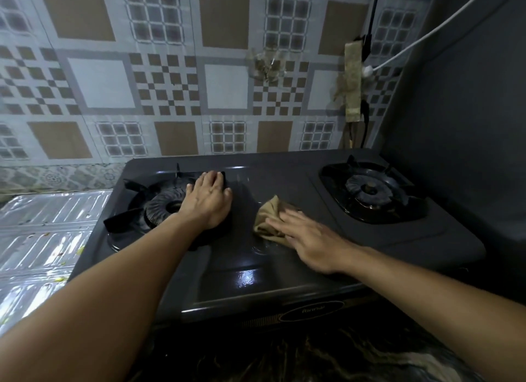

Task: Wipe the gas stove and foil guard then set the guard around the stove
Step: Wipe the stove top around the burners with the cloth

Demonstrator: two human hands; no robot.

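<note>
A dark two-burner gas stove (284, 273) stands on the counter against the tiled wall. My left hand (209, 201) rests on the right side of the left burner grate (136, 208), fingers curled over its far edge. My right hand (310, 239) lies flat, fingers spread, pressing a tan cloth (269, 219) onto the stove top between the two burners. The right burner (370, 192) is uncovered. The silver foil guard (42, 233) lies flat on the counter to the left of the stove, with small specks of dirt on it.
A patterned tile wall rises behind the stove. A grey wall (461, 125) closes the right side, close to the stove. A taped strip and cables (354, 83) hang at the back right corner. Dark marbled counter (313, 359) runs along the front.
</note>
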